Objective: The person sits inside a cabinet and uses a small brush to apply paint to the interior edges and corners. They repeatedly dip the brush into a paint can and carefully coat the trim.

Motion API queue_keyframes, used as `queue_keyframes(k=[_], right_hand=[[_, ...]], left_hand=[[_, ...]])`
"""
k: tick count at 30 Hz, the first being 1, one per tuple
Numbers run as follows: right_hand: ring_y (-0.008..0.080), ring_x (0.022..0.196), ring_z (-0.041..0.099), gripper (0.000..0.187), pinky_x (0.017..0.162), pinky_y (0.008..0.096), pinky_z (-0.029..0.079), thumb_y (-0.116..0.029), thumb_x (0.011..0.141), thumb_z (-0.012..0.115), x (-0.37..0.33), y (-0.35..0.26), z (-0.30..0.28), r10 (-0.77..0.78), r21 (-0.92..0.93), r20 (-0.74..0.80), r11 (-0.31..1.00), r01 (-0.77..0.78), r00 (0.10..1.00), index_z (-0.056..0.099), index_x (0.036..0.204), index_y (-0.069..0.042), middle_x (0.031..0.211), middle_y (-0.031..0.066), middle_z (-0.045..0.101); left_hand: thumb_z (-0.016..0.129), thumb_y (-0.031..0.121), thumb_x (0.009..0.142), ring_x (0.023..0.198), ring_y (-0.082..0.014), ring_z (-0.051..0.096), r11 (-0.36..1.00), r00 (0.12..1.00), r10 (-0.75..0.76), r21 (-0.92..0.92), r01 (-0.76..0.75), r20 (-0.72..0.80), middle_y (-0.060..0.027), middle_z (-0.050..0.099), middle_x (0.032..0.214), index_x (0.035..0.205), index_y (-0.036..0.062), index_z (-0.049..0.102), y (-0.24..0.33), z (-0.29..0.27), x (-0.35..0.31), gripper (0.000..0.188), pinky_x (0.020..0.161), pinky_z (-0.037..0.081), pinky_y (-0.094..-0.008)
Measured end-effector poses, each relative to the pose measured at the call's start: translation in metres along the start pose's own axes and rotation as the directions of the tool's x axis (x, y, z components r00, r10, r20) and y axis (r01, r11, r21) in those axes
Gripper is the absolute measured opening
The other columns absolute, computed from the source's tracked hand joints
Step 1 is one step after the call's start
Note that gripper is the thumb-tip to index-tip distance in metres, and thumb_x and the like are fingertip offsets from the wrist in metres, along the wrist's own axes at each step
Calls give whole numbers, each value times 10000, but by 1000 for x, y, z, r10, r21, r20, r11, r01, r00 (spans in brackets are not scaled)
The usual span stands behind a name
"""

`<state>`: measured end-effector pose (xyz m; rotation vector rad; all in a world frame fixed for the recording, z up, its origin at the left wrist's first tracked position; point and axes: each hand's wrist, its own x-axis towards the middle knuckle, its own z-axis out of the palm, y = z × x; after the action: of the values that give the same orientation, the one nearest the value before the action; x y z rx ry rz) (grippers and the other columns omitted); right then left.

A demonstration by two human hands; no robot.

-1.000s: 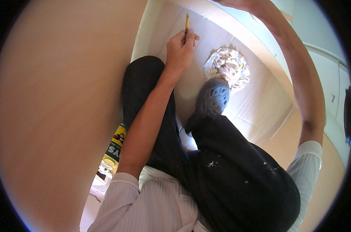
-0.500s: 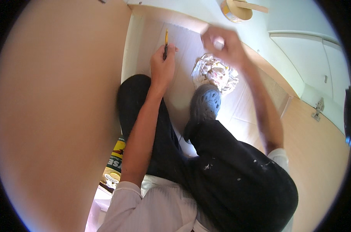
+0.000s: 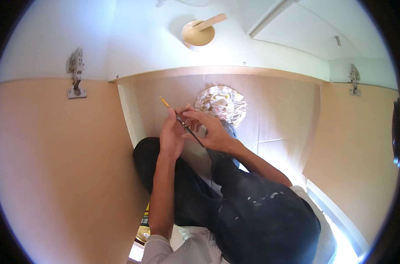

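Note:
A thin stick-like tool [image 3: 189, 129], yellow at its far end and dark along the rest, slants between my hands. My left hand [image 3: 168, 136] is closed on it, with the thumb along its upper part. From the right, my right hand [image 3: 211, 132] reaches to my left fingers; its own fingers are bent, with the thumb spread away from them. The tool's lower end passes over the right thumb. Beyond the hands lies a crumpled, stained, round cloth-like bundle [image 3: 222, 103], next to my shoe [image 3: 228, 128].
On the white cabinet shelf [image 3: 142, 48] ahead stands a tub [image 3: 199, 36] of beige paste with a flat wooden stick [image 3: 210, 22] across it. Open wooden doors flank me, with metal hinges [image 3: 78, 72] at left and right [image 3: 354, 80]. A yellow-and-black package [image 3: 145, 220] sits at lower left.
My view has swung right toward the shelf. My right hand has come from beside the shelf edge to my left hand. The tool now slants between both hands.

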<state>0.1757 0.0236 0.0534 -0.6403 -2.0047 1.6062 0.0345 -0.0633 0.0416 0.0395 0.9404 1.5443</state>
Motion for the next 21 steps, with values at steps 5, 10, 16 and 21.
queue_keyframes(k=[5, 10, 16, 21], right_hand=[[322, 908, 672, 335, 753, 387, 552, -38, 908, 643, 10, 6, -1, -171, -28, -81, 985, 170, 982, 607, 1240, -16, 1089, 184, 664], [279, 856, 701, 271, 750, 350, 561, 73, 855, 631, 16, -5, -26, -279, -165, -305, 957, 238, 911, 671, 1118, 22, 1001, 174, 697], [247, 755, 685, 255, 662, 318, 562, 49, 838, 675, 32, -9, -52, -357, -288, -442, 925, 247, 823, 664, 1089, 4, 948, 149, 685], [204, 754, 705, 190, 684, 313, 564, 27, 873, 680, 21, -2, -46, -270, -173, -472, 962, 212, 839, 627, 1054, 3, 895, 124, 713]], left_hand=[[398, 467, 1068, 1187, -205, 557, 991, 999, 40, 130, -43, 28, -75, 640, 1215, 1304, 46, 592, -2, 14, 5, 520, 959, 434, -378], [445, 492, 1052, 1107, -166, 571, 967, 1000, -18, 255, 14, 14, -70, 646, 1198, 1272, 19, 624, -16, 0, 6, 552, 886, 421, -291], [533, 360, 1041, 968, -132, 608, 795, 990, 52, 605, 40, -134, -47, 676, 1105, 1198, 35, 670, -16, -6, 19, 387, 842, 423, -287], [611, 237, 1008, 814, -92, 562, 756, 973, 111, 652, 48, -201, 1, 628, 905, 1149, 48, 695, -20, -9, 23, 250, 725, 413, -238]])
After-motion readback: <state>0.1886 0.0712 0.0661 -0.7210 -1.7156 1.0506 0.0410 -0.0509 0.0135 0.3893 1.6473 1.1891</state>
